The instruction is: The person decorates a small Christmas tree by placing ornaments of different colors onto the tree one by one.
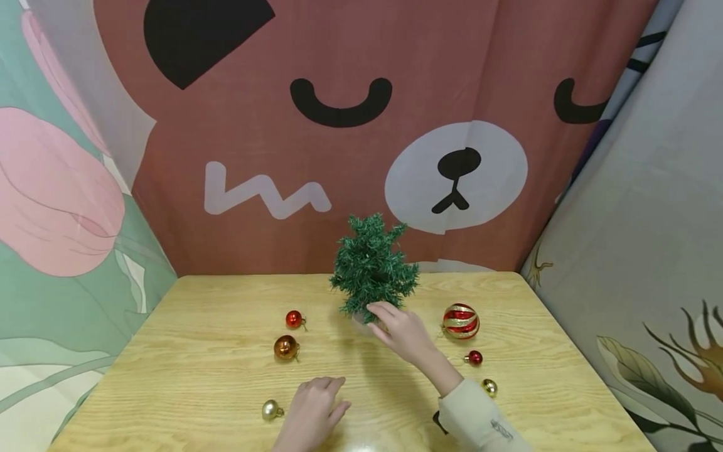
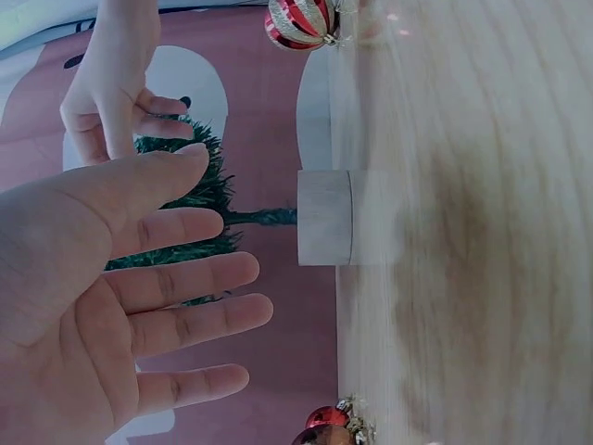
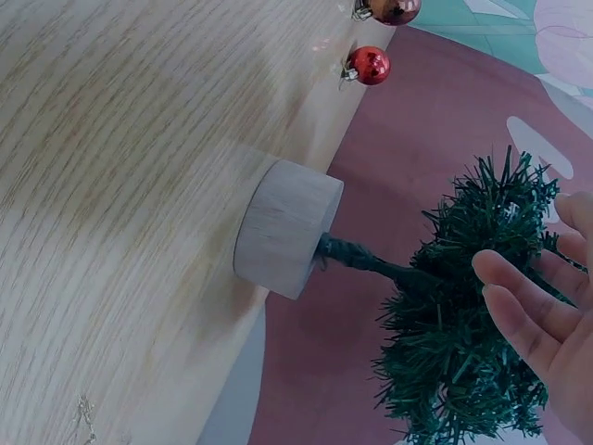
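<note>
A small green artificial Christmas tree (image 1: 373,267) stands upright on the wooden table, its round pale wood base (image 3: 289,230) flat on the tabletop. My right hand (image 1: 403,333) is at the tree's lower front, fingers loosely bent and overlapping the branches in the head view. In the right wrist view its fingertips lie right at the green needles, with nothing held. My left hand (image 1: 315,408) hovers over the front of the table, fingers extended and spread, palm bare in the left wrist view. Nearest to it is a pale gold ball ornament (image 1: 270,410).
Left of the tree lie a red ball ornament (image 1: 294,319) and a copper one (image 1: 286,347). To the right are a large red-and-gold striped ball (image 1: 460,321), a small dark red ball (image 1: 474,358) and a gold ball (image 1: 489,387). A bear-print curtain (image 1: 339,238) hangs behind the table.
</note>
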The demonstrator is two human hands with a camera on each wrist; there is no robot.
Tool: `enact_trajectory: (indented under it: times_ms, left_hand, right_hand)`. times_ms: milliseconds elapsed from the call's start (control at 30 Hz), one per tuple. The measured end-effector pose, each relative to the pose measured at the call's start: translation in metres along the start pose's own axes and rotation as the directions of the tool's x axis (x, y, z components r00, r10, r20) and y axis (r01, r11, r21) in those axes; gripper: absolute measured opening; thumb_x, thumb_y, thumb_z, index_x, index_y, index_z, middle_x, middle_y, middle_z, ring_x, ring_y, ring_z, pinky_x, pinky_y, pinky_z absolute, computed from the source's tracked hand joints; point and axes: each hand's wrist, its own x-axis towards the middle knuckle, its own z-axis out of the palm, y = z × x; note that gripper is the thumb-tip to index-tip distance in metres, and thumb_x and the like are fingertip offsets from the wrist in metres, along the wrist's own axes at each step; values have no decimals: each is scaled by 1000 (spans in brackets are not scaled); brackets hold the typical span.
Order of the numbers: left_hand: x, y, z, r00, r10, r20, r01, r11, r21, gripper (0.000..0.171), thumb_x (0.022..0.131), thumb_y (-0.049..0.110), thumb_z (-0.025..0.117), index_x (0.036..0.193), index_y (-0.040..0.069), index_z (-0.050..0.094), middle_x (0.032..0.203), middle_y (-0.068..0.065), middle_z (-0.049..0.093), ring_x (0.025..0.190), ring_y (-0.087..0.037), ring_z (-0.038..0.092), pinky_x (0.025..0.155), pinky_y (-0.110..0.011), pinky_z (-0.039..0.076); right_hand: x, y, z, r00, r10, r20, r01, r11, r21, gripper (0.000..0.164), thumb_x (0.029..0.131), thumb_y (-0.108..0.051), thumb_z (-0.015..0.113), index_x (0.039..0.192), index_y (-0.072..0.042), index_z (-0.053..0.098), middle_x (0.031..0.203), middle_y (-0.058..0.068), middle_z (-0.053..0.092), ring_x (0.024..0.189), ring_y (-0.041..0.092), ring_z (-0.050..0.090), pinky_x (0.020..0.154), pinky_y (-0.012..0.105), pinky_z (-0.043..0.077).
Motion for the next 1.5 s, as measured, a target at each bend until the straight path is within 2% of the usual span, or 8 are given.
enact_trajectory:
  times_ms: [167,300,600,833,967,1133,1333,1500]
  left_hand:
    - [0,0,-3,999,38,-34,-39,999,-5,36,75,25,70,101,1,64,92,-10,65,83,-25,61,69,-41,50]
    - [-3,-2,-5,996,62,-63,-63,998,-7,34,74,24,71,99,1,65,91,-9,65,81,-23,62,66,-38,50]
    - [-12,-5,-13,993,49,-104,-55,997,-59,32,76,23,70,98,1,65,91,-9,65,81,-24,62,67,-38,50]
    - [-23,-13,-20,992,4,-127,-27,983,-183,30,75,17,71,98,0,65,92,-10,65,81,-25,62,68,-36,51]
    - [-30,-17,-22,976,-22,-217,-23,979,-203,27,71,12,74,94,2,66,89,-8,66,78,-23,63,64,-33,51]
    - [-39,-23,-28,932,-72,-354,-8,976,-218,29,63,7,78,90,6,67,85,-2,66,74,-19,62,60,-31,51]
    - [-47,-33,-36,916,-120,-383,28,971,-238,30,62,5,78,91,4,68,86,-3,67,76,-19,62,62,-30,51]
    - [-55,-44,-42,892,-180,-416,26,937,-348,34,58,-3,78,90,3,68,88,-2,67,79,-14,63,71,-15,46]
  right_hand:
    - [2,1,3,998,29,47,-30,999,17,30,89,-27,55,106,-2,63,100,9,63,46,6,50,38,12,28]
    - [6,1,4,996,39,85,-41,999,22,34,77,-14,69,109,-3,62,100,8,63,49,5,53,38,12,26]
    - [10,1,7,991,83,108,-82,996,-19,28,87,-25,59,107,-6,64,96,9,65,44,4,49,35,12,25]
    - [14,-1,11,982,145,120,-140,989,-49,29,77,-17,70,104,-7,66,93,9,66,39,5,45,35,14,24]
    - [17,-3,11,967,189,171,-180,981,-69,29,80,-23,66,105,-7,65,93,9,66,36,3,37,34,14,22]
    - [21,-5,12,958,213,194,-198,976,-92,31,81,-27,65,107,-9,65,90,8,67,35,2,34,34,15,20]
    - [24,-6,11,950,237,205,-219,970,-104,32,81,-27,66,109,-11,65,85,6,68,35,2,29,34,16,18]
    - [26,-7,9,931,260,255,-241,965,-104,32,84,-30,61,112,-14,64,93,5,67,34,1,23,35,16,17]
